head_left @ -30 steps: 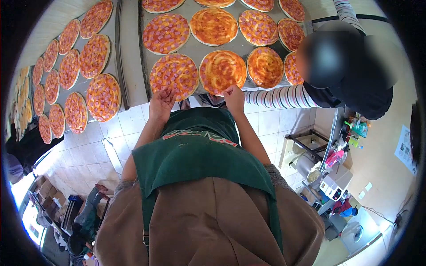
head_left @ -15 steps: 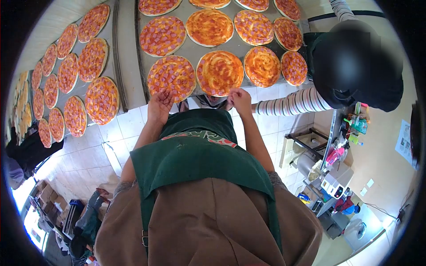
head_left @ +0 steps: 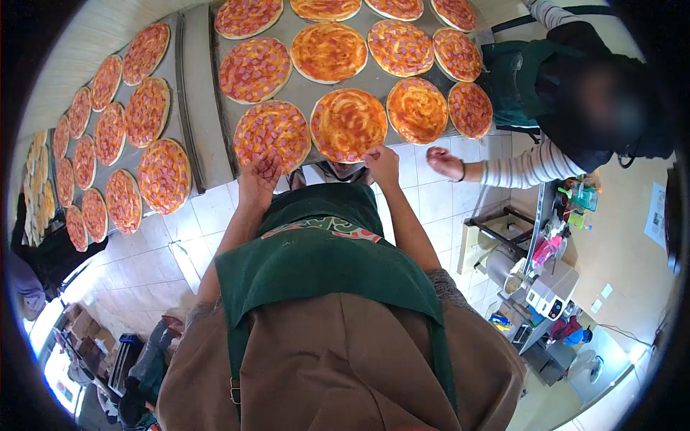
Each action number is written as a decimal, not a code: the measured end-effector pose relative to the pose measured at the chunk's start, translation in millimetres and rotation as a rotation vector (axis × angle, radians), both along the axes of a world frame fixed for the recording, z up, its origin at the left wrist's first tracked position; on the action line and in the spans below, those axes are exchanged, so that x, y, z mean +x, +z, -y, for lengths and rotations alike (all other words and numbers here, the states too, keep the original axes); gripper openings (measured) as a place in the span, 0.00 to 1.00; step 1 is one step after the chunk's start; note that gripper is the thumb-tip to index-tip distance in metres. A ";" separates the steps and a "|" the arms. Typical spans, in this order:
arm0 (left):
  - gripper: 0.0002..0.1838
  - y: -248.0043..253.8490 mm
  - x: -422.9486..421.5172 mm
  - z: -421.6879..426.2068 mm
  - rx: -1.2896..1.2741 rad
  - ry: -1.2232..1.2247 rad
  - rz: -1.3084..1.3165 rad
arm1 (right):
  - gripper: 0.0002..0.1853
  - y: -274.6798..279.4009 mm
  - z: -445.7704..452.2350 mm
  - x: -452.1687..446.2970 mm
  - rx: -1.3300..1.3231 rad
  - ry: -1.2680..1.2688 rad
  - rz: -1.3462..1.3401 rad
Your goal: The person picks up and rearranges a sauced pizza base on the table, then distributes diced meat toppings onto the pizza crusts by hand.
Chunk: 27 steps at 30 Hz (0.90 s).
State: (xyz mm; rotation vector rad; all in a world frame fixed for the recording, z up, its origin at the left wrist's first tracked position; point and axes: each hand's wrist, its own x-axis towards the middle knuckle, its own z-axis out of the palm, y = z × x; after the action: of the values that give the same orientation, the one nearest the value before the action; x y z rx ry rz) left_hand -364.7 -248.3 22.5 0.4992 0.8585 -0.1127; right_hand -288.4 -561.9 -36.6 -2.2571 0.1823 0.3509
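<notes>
My left hand (head_left: 260, 181) is cupped with its fingers curled at the near edge of a pizza topped with diced ham (head_left: 272, 135). What lies in its palm is too small to make out. At the lower right edge of a pizza with sauce and cheese (head_left: 348, 126), my right hand (head_left: 382, 165) has its thumb and fingers pinched together. Its fingertips hide whatever is between them. A few pink bits show on that pizza's near edge. Right of it lies another sauce-and-cheese pizza (head_left: 417, 111) without ham.
More ham pizzas (head_left: 255, 70) lie in rows on the metal table (head_left: 302, 90). A second table with pizzas (head_left: 159, 176) stands left. At the right, a co-worker's hand (head_left: 445, 164) in a striped sleeve hangs near the table edge. A shelf holds a white machine (head_left: 552, 289).
The co-worker's hand has drawn away to the right from beside my right hand, and that person's body has shifted right. My hands stay at the same two pizzas.
</notes>
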 end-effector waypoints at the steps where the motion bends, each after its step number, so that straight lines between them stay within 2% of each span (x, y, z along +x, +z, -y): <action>1: 0.15 -0.1 0.1 0.6 0.007 -0.002 -0.001 | 0.09 6.9 -3.1 1.2 -0.058 -0.008 0.019; 7: 0.15 4.7 1.1 4.6 0.003 0.009 -0.010 | 0.08 39.9 -2.1 4.0 -0.059 -0.080 0.042; 9: 0.14 4.8 2.3 5.6 0.002 0.013 -0.008 | 0.09 18.6 15.2 1.2 0.123 -0.169 0.004; 13: 0.13 2.6 2.2 6.4 -0.010 0.016 -0.004 | 0.10 16.4 28.8 3.2 0.499 -0.269 -0.115; 16: 0.13 3.3 5.2 9.5 -0.014 0.011 -0.006 | 0.11 17.1 25.3 10.3 0.374 -0.249 -0.176; 19: 0.13 10.9 4.7 13.4 -0.003 0.002 -0.009 | 0.10 13.3 19.9 16.9 0.021 -0.049 -0.045; 22: 0.13 17.0 7.0 16.4 0.018 -0.014 -0.005 | 0.08 15.5 14.0 19.2 -0.013 -0.023 0.005; 25: 0.15 13.2 5.1 22.7 0.011 -0.067 0.008 | 0.08 25.2 6.8 20.9 -0.215 0.006 0.099; 27: 0.17 10.4 9.8 28.4 -0.004 -0.108 0.037 | 0.07 37.6 1.6 23.0 -0.252 0.016 0.080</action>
State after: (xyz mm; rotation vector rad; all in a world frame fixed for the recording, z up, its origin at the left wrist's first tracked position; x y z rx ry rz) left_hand -354.9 -276.7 32.9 0.5419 0.7955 -0.2035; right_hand -265.5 -563.5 1.0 -2.5172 0.1750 0.2563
